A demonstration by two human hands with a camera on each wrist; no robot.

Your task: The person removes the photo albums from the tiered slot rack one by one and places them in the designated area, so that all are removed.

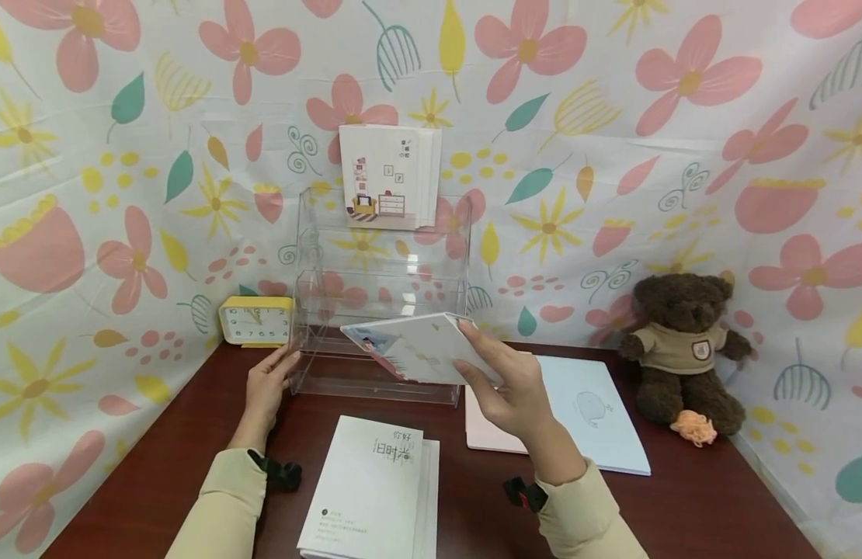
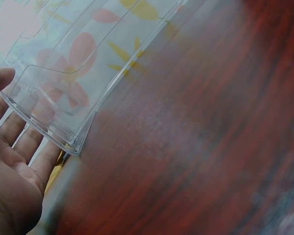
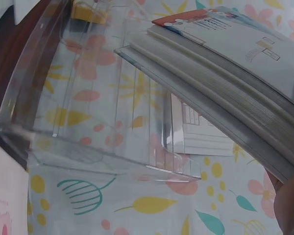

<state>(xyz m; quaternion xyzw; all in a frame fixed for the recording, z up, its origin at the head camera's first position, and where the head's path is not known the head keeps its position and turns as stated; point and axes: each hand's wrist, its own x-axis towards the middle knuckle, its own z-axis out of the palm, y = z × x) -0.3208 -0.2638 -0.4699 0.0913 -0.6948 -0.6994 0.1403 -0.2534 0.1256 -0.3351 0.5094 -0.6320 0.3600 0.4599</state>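
My right hand (image 1: 512, 388) grips a small stack of thin books (image 1: 420, 349) by one edge, tilted in front of a clear plastic display rack (image 1: 375, 390). In the right wrist view, several page blocks of the books (image 3: 225, 88) show, with a printed cover on top. At the rack's left side, my left hand (image 1: 269, 386) holds its side panel; in the left wrist view the thumb lies on one side of the clear panel (image 2: 63, 132) and the fingers on the other. White books (image 1: 389, 178) with a room drawing stand in the rack's top tier.
A stack of white books (image 1: 364, 489) lies on the dark red table at the front. Right of the rack lie a light blue notebook (image 1: 606, 411) and a pink one (image 1: 483, 431). A yellow clock (image 1: 256, 320) stands left, a teddy bear (image 1: 686, 349) right, with an orange tuft (image 1: 693, 428).
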